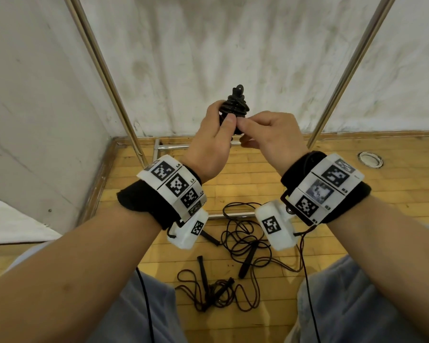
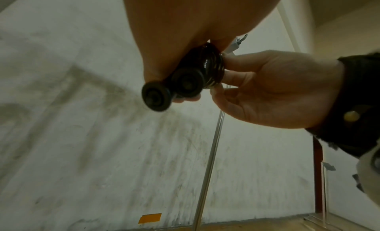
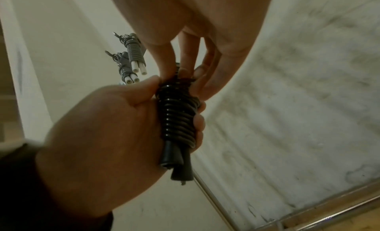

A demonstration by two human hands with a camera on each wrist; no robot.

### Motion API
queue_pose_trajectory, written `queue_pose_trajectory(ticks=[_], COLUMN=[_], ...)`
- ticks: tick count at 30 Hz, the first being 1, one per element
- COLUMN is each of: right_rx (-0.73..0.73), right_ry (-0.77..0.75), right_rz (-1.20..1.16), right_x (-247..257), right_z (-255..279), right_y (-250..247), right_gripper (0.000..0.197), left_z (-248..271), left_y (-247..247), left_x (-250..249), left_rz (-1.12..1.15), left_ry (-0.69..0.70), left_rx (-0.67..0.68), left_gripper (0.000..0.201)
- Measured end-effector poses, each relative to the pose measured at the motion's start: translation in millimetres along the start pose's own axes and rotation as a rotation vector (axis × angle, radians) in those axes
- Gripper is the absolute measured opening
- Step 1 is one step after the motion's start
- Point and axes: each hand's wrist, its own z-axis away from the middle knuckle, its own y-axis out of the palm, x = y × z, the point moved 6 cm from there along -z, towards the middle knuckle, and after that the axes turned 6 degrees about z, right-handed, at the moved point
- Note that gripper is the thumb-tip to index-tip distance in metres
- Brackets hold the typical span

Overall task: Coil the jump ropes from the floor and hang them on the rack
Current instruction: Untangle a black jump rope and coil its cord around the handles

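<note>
The left hand (image 1: 212, 142) holds a black coiled rope (image 1: 234, 107) upright at chest height, between the two slanted poles of the rack (image 1: 104, 73). Its fingers (image 3: 198, 120) curl round the bundle, thumb (image 1: 229, 123) pressed on the near side. In the right wrist view the cord is wound in tight turns round the two black handles (image 3: 177, 161), which stick out together below the coil; the left wrist view shows their round end caps (image 2: 157, 98) side by side.

The right hand (image 1: 270, 137) meets the bundle from the right. Its fingertips (image 3: 185, 71) are bunched on the top turns of the coil, pinching there; whether they pinch a loose cord end cannot be told.

Below the wrists, on the wooden floor (image 1: 332, 174), lie more black ropes (image 1: 243, 238) in loose tangled loops, handles scattered among them, one handle (image 1: 247, 263) lying aslant near the middle. Another tangle (image 1: 208, 290) lies nearer the person's knees. The rack's base bar (image 1: 174, 146) rests on the floor against the wall (image 1: 233, 45).

In the right wrist view, two grey coiled ropes with white handles (image 3: 131, 58) hang high up behind the hands, one just below the other
</note>
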Motion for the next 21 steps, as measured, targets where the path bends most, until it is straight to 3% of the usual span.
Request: queue_pose_trajectory(ticks=[5, 9, 12, 16, 21], right_rx=[-0.056, -0.090, 0.001, 0.009, 0.048], right_ry=[0.144, 0.242, 0.245, 0.199, 0.142], right_rz=[-0.127, -0.189, -0.132, -0.069, -0.010], right_x=[-8.4, -19.3, -23.7, -26.2, -22.1], right_z=[-3.6, -10.5, -9.2, -7.4, -5.2], right_y=[-7.1, -15.2, -3.6, 0.5, 12.9], right_gripper=[0.018, 0.018, 0.014, 0.013, 0.014], left_z=[-2.3, -1.1, -1.7, -5.9, -5.6], left_y=[1.3, 2.3, 1.7, 0.1, -1.2], left_x=[-1.9, 3.2, 16.1, 23.6, 15.1], left_rz=[-0.087, -0.067, -0.029, 0.105, 0.049], left_ry=[0.049, 0.002, -0.115, -0.245, -0.149], left_rx=[-0.033, -0.019, -0.005, 0.007, -0.117], left_gripper=[0.034, 0.033, 0.033, 0.024, 0.022])
